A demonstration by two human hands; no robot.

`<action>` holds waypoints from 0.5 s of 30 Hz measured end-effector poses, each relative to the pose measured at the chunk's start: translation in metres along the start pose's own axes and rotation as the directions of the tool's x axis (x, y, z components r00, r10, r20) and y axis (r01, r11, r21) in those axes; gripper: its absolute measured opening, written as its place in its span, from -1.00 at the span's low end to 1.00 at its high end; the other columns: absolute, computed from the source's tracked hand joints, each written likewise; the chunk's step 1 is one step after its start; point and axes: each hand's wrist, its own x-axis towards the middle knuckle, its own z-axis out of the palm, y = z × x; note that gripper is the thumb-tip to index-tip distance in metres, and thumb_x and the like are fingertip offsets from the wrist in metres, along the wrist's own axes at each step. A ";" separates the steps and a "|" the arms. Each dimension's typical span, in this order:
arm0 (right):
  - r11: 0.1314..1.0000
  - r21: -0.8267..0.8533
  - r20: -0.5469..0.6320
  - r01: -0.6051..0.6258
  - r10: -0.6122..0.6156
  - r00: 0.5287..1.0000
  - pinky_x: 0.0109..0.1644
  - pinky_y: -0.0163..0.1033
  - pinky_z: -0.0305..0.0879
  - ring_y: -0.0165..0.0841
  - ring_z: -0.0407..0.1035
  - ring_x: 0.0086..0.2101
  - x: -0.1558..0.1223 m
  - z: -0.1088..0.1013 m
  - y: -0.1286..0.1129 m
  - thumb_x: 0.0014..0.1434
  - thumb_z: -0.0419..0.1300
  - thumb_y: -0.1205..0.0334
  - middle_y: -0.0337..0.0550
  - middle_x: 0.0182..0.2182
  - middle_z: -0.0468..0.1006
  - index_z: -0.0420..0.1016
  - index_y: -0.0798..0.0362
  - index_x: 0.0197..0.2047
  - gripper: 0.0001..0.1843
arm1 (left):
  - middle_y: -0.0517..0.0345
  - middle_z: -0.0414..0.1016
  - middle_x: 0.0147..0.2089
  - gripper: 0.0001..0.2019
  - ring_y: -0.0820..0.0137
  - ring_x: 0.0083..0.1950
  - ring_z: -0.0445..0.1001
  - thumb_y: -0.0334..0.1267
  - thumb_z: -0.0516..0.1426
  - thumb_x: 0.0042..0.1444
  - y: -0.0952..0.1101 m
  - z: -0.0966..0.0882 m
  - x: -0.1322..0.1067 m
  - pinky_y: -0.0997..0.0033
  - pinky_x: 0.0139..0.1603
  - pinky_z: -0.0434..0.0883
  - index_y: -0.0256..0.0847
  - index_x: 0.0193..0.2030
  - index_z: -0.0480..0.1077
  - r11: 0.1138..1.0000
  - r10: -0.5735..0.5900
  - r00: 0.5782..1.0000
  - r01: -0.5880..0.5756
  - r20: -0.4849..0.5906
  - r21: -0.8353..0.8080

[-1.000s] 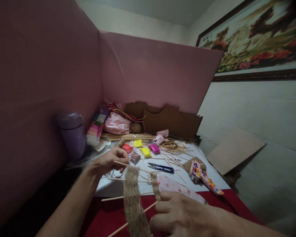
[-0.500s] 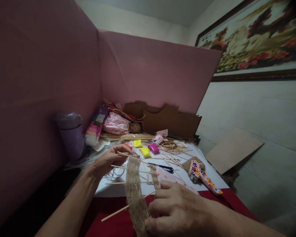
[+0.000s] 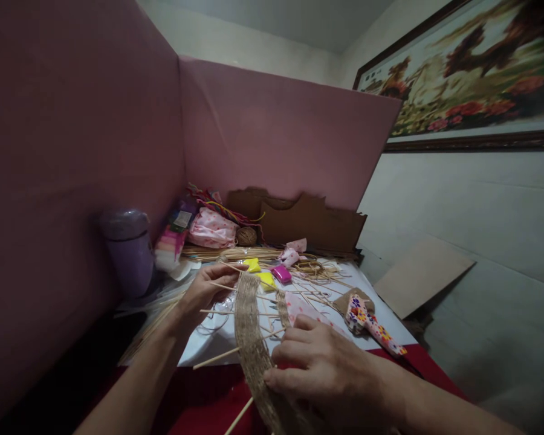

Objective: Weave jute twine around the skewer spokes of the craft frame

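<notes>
A curved band of woven jute twine (image 3: pixel 248 314) with thin wooden sticks through it stretches between my hands. My left hand (image 3: pixel 215 285) is closed at its far end, its fingers pinching by the top stick (image 3: pixel 230 266). Lower down, my right hand (image 3: pixel 320 365) grips the band's near part, thumb on the twine and fingers curled over the edge. Beyond the band, the sticks reach a second, narrower twine strip (image 3: pixel 281 307). White fabric with pink dots (image 3: pixel 304 308) adjoins that strip, partly hidden behind my right hand.
Yellow packets (image 3: pixel 266 281) and a magenta packet (image 3: pixel 281 273) lie past the band. A flower-patterned glue gun (image 3: pixel 374 326) rests at the right. Loose sticks and twine (image 3: pixel 317 270), a twine ball (image 3: pixel 246 236) and torn cardboard (image 3: pixel 308 223) are behind. At left stands a purple lidded container (image 3: pixel 129 254).
Both hands and the woven band have shifted slightly upward in view, and the band is tilted. Another stick shows at the bottom. The dark-blue-handled tool is now mostly hidden behind the piece.
</notes>
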 end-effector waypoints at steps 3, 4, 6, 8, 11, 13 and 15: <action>1.000 -0.024 -0.025 -0.004 0.003 1.000 -0.26 -0.19 -0.01 -0.39 0.23 -0.36 0.002 0.004 0.004 0.10 0.06 0.30 -0.18 -0.35 0.47 0.33 0.03 -0.10 -0.73 | 0.07 0.53 -0.43 -0.67 0.43 -0.43 0.46 -0.28 0.30 -0.19 0.001 0.007 -0.001 0.54 -0.48 0.32 -0.32 -0.21 0.52 0.997 0.000 1.000 -0.001 -0.012 -0.072; 0.999 -0.031 -0.030 -0.007 0.006 1.000 -0.26 -0.19 0.00 -0.39 0.23 -0.36 0.003 0.004 0.004 0.10 0.05 0.30 -0.18 -0.35 0.47 0.33 0.03 -0.10 -0.74 | 0.06 0.54 -0.42 -0.69 0.41 -0.40 0.47 -0.30 0.30 -0.20 0.001 0.008 -0.002 0.52 -0.43 0.35 -0.32 -0.23 0.52 0.996 -0.003 1.000 0.002 -0.013 -0.094; 0.999 -0.047 -0.034 -0.028 0.026 0.999 -0.25 -0.19 0.01 -0.40 0.22 -0.37 0.005 0.004 0.004 0.12 0.04 0.30 -0.19 -0.36 0.46 0.34 0.03 -0.10 -0.75 | 0.07 0.55 -0.42 -0.73 0.42 -0.39 0.47 -0.32 0.30 -0.20 0.003 0.010 -0.002 0.53 -0.38 0.36 -0.32 -0.27 0.53 0.994 -0.004 1.000 0.002 -0.019 -0.113; 0.997 -0.064 -0.038 -0.042 0.039 0.998 -0.25 -0.20 0.01 -0.41 0.21 -0.39 0.007 0.005 0.004 0.14 0.03 0.31 -0.20 -0.38 0.46 0.35 0.03 -0.11 -0.76 | 0.09 0.54 -0.44 -0.75 0.46 -0.42 0.46 -0.31 0.30 -0.19 0.004 0.010 -0.002 0.56 -0.41 0.35 -0.33 -0.30 0.53 0.994 0.012 1.000 -0.015 -0.026 -0.107; 0.996 -0.084 -0.062 -0.041 0.036 0.997 -0.25 -0.19 0.01 -0.41 0.21 -0.38 0.010 0.008 0.003 0.15 0.01 0.30 -0.20 -0.38 0.45 0.35 0.03 -0.12 -0.78 | 0.06 0.56 -0.40 -0.73 0.45 -0.42 0.46 -0.33 0.30 -0.20 0.005 0.008 -0.002 0.55 -0.40 0.36 -0.33 -0.27 0.53 0.994 0.038 0.999 -0.040 -0.021 -0.103; 0.995 -0.092 -0.075 -0.043 0.036 0.997 -0.25 -0.19 0.01 -0.40 0.21 -0.38 0.012 0.010 0.002 0.14 0.01 0.30 -0.21 -0.40 0.45 0.36 0.03 -0.14 -0.78 | 0.04 0.57 -0.37 -0.71 0.43 -0.41 0.48 -0.35 0.31 -0.21 0.005 0.007 -0.002 0.51 -0.36 0.38 -0.32 -0.25 0.53 0.993 0.042 0.999 -0.043 -0.014 -0.106; 0.994 -0.094 -0.078 -0.052 0.045 0.996 -0.25 -0.19 0.01 -0.40 0.21 -0.39 0.013 0.011 0.001 0.13 0.01 0.30 -0.22 -0.41 0.44 0.36 0.03 -0.15 -0.79 | 0.04 0.57 -0.37 -0.71 0.41 -0.40 0.49 -0.36 0.31 -0.21 0.007 0.007 -0.003 0.49 -0.35 0.38 -0.33 -0.26 0.53 0.993 0.041 0.999 -0.041 -0.004 -0.112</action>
